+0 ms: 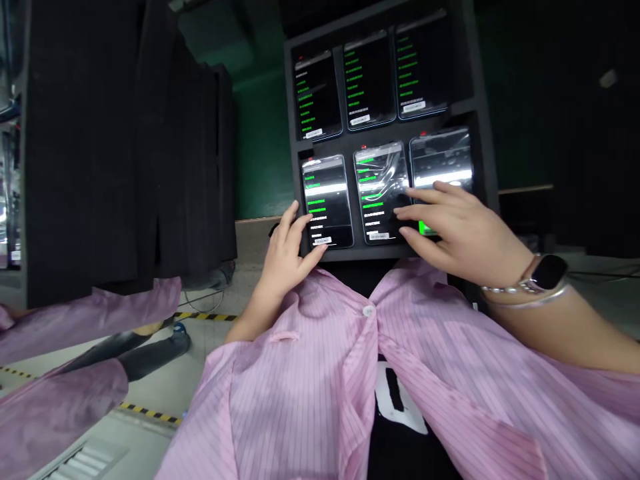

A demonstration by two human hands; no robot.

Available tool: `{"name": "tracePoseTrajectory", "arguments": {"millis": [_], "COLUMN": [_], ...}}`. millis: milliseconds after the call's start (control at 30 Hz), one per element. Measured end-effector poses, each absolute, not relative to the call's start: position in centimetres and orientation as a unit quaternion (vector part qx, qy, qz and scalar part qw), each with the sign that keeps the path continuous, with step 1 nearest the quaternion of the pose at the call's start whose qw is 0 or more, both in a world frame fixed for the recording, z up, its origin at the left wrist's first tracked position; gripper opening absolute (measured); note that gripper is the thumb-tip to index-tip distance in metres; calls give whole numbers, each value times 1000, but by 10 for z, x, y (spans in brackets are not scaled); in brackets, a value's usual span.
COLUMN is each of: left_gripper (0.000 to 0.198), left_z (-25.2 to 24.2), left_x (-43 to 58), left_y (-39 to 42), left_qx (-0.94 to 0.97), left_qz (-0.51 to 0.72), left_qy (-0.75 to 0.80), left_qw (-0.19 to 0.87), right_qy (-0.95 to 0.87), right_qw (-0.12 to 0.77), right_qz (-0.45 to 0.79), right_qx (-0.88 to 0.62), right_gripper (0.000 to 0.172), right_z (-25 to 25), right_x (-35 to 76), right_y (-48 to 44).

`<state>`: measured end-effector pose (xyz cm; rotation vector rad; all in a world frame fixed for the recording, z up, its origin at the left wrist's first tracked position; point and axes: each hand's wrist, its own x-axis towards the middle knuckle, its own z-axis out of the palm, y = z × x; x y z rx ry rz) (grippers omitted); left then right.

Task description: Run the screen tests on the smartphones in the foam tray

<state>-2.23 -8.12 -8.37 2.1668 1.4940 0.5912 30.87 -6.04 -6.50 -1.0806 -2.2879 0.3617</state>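
Note:
A black foam tray point(325, 147) in front of me holds several smartphones in two rows, their dark screens lit with lines of mostly green text. My left hand point(289, 250) rests at the tray's lower left corner, fingers apart, by the front left smartphone point(333, 200). My right hand point(447, 227) is spread over the front right smartphone point(443, 157) and partly hides it. Its fingertips reach to the right edge of the front middle smartphone point(383, 187); whether they touch the screen I cannot tell. Clear film with creases covers that screen. Neither hand holds anything.
Tall stacks of black foam trays point(100, 147) stand on the left. A green work surface point(260, 143) lies under the tray. At lower left a co-worker's pink sleeve point(100, 320) and leg show, near yellow-black floor tape point(207, 316).

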Motion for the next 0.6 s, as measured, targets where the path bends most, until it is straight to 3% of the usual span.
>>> {"name": "tracePoseTrajectory", "arguments": {"millis": [233,400,500,600], "left_gripper": [57,87,83,85], "left_z": [-90,-111,-127,-135], "left_x": [-23,-31,-32,-27], "left_y": [-81,-74,-65,-60], "left_qx": [783,705,612,564], "left_qz": [205,349,419,414], "left_qy": [541,525,528,581], "left_qw": [226,324,413,416], "right_qy": [-810,-734,-623,-438], "right_qw": [347,408,486,557], "right_qz": [117,99,199,343], "right_qx": [-458,-534,-579,-616], "right_gripper": [30,62,72,65], "right_z": [-61,-87,-119,-135], "right_x": [327,370,383,370], "right_y": [-58,-51,-46,-42]}}
